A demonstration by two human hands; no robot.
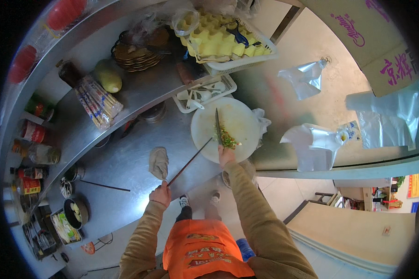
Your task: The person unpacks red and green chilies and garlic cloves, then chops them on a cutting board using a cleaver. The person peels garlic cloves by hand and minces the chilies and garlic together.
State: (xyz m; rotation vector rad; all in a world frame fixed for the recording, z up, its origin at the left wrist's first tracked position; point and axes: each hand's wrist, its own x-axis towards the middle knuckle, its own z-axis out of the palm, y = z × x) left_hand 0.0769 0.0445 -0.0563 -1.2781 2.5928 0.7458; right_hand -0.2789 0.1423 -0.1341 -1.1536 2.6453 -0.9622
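Observation:
My right hand (226, 156) is closed around the handle of a kitchen knife (217, 123). The blade stands edge-on over a round white cutting board (244, 116), pointing to the far side. Right beside the blade lies a small heap of chopped green and red vegetables (228, 138). Closed too, my left hand (160, 194) grips a long thin dark stick (191, 159), slanting up to the right so that its tip reaches the board's left edge. A crumpled grey cloth (158, 162) lies on the metal counter just beyond my left hand.
Behind the board sits a white basket (186, 109) of white spoons. A raised metal shelf (144, 100) holds a yellow-green melon (108, 76), bundled chopsticks (95, 102) and egg trays (214, 35). At left are a dark pot (70, 214) and sauce bottles (35, 173). Plastic bags (312, 144) hang at right.

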